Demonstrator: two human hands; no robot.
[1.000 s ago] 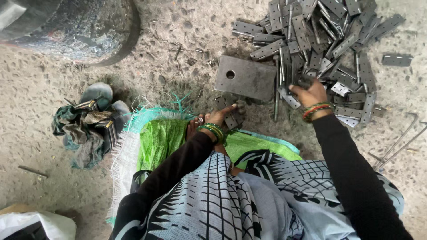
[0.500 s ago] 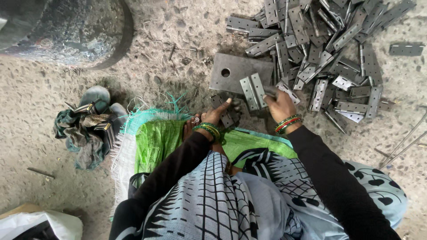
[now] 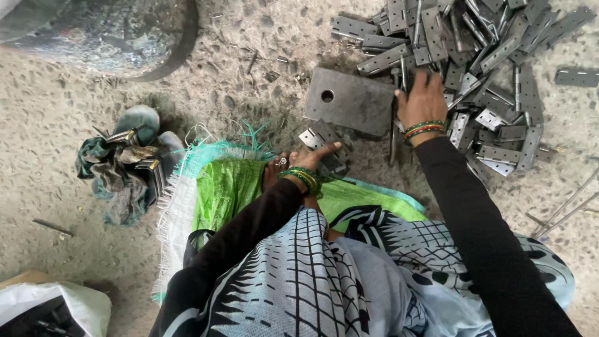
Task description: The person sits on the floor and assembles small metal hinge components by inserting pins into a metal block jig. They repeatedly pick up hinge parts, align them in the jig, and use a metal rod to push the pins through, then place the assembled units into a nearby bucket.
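One square steel plate [image 3: 350, 100] with a single hole lay on the gritty floor [image 3: 56, 162]. Beyond and right of the plate sprawled a heap of grey metal hinges [image 3: 474, 56], too many and too overlapped to count, some cut off by the top edge. The right hand [image 3: 423, 100] rested flat, fingers spread, at the plate's right edge among the hinges. The left hand [image 3: 310, 157], just below the plate, pinched a small hinge piece [image 3: 310, 138]; its fingers were partly hidden. Left of the plate, the floor lay open.
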